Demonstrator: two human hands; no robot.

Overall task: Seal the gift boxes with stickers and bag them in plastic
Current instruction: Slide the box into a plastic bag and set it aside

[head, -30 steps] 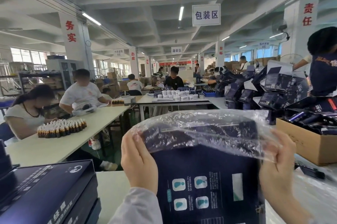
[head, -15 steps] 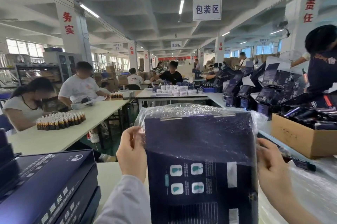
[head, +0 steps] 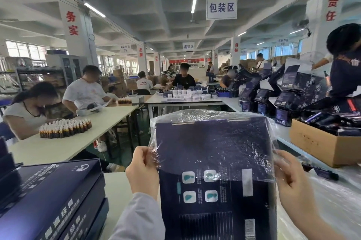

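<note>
A dark navy gift box [head: 214, 191] stands upright in front of me, its printed back with four teal icons facing me. A clear plastic bag [head: 213, 138] covers its upper half, down to just above the icons. My left hand [head: 142, 171] pinches the bag's left edge beside the box. My right hand [head: 291, 177] pinches the bag's right edge on the other side. The box's bottom runs out of the frame.
A stack of navy gift boxes [head: 48, 198] lies at my lower left. Loose plastic bags [head: 332, 206] cover the table at right, near a cardboard carton [head: 322, 146] of dark packs. People work at long white tables [head: 78, 136] beyond.
The bag has slid down over the box, from loosely capping its top to covering the upper half. Both hands moved down with the bag's edges.
</note>
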